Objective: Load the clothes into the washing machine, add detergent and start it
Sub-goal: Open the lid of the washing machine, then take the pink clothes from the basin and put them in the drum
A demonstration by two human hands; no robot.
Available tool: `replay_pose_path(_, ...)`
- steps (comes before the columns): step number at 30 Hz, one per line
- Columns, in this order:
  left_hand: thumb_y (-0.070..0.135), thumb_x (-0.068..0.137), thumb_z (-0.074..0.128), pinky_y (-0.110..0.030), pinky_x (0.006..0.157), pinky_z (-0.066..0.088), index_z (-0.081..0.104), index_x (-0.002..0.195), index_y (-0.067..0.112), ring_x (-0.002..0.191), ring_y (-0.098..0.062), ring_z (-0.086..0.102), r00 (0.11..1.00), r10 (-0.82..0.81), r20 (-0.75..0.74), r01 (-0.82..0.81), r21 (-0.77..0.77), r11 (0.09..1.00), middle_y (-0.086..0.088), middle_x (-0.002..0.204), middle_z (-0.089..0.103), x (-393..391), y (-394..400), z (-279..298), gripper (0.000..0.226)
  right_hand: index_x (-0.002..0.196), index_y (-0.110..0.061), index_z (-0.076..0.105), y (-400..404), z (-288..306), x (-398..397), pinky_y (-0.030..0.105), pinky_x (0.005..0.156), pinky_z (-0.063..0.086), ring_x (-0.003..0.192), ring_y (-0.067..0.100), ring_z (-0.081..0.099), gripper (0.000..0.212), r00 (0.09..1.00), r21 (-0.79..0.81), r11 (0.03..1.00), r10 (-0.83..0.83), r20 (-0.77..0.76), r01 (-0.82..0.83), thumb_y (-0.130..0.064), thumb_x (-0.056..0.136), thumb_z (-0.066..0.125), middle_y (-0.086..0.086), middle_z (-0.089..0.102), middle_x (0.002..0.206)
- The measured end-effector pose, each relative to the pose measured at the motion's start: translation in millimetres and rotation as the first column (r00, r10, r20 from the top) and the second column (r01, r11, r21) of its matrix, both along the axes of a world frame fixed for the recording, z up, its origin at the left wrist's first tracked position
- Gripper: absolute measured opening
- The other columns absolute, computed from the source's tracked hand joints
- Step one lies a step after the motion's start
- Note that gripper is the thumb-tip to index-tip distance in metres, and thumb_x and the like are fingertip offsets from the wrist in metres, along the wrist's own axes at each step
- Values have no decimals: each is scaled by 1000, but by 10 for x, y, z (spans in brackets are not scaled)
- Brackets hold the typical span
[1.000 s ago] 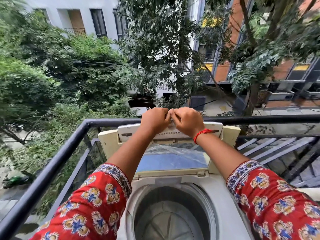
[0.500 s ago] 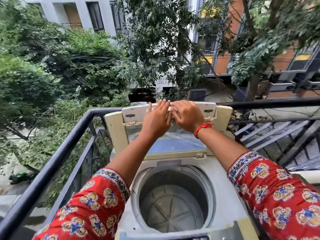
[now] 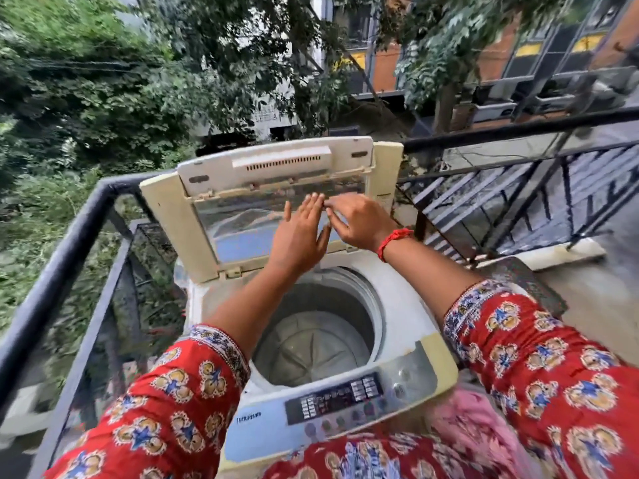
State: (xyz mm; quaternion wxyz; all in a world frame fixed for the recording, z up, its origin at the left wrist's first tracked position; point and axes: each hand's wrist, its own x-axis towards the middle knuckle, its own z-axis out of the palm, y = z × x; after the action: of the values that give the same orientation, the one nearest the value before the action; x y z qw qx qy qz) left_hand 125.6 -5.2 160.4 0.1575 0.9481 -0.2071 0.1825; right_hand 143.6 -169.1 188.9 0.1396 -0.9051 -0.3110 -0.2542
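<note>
A cream top-loading washing machine (image 3: 408,316) stands on a balcony with its folding lid (image 3: 221,216) raised upright at the back. The round drum (image 3: 311,347) below is open and holds nothing visible. My left hand (image 3: 301,233) is spread flat in front of the lid's clear panel, fingers apart. My right hand (image 3: 359,223) is beside it, fingers bent, fingertips near the panel, a red thread on its wrist. Neither hand holds anything. The control panel (image 3: 335,399) runs along the machine's near edge. A pink cloth (image 3: 460,420) shows low at the right.
A black metal railing (image 3: 69,257) wraps the balcony's left side and back (image 3: 518,129), close behind the lid. Beyond it are trees and buildings far below. A pale ledge (image 3: 553,250) and a patterned mat (image 3: 518,278) lie to the right of the machine.
Both hands have let go of the lid's top edge and come down in front of its clear panel. The lid stays upright. The view has tilted down, showing the drum and control panel.
</note>
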Motion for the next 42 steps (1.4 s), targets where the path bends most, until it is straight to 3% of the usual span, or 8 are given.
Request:
replay_pose_path(7, 39, 99, 39, -45, 122, 8, 22, 151, 8, 147, -20, 25, 976, -124, -178, 137, 64, 989, -10, 157, 31, -289, -307, -561, 64, 111, -11, 67, -471, -485, -405, 38, 85, 54, 98, 27, 67, 30, 957, -46, 998, -63, -282, 52, -26, 87, 58, 10, 71, 107)
replay_pose_path(10, 37, 97, 42, -44, 121, 7, 23, 151, 8, 147, -20, 25, 962, -165, -217, 185, 73, 980, -10, 157, 31, -427, -411, -744, 64, 114, -10, 66, -598, -687, -586, 36, 90, 52, 103, 26, 65, 31, 938, -50, 997, -68, -339, 54, -22, 86, 64, 11, 70, 111)
replay_pose_path(22, 43, 99, 34, -46, 123, 7, 17, 152, 10, 150, -17, 15, 894, -165, -416, 225, 99, 969, -6, 160, 24, -951, -561, -1334, 65, 125, -12, 58, -728, -1331, -1129, 37, 92, 49, 107, 27, 61, 37, 827, -78, 993, -113, -550, 84, -27, 91, 55, 11, 65, 116)
replay_pose_path(33, 41, 100, 30, -44, 123, 4, 8, 154, 11, 151, -17, 6, 847, -141, -512, 213, 86, 973, -6, 163, 13, -1282, -620, -1522, 66, 124, -15, 56, -721, -1667, -1473, 34, 94, 49, 109, 20, 59, 37, 845, -22, 989, -137, -516, 146, -28, 90, 53, 5, 63, 120)
replay_pose_path(42, 40, 101, 26, -44, 121, -7, 6, 154, 10, 151, -17, 1, 838, -317, -444, 400, 106, 910, -7, 163, 8, -1269, -1374, -1371, 64, 121, -15, 58, -1356, -1636, -1853, 33, 95, 48, 110, 19, 58, 35, 847, 84, 913, -331, -416, 398, -20, 87, 53, 5, 64, 119)
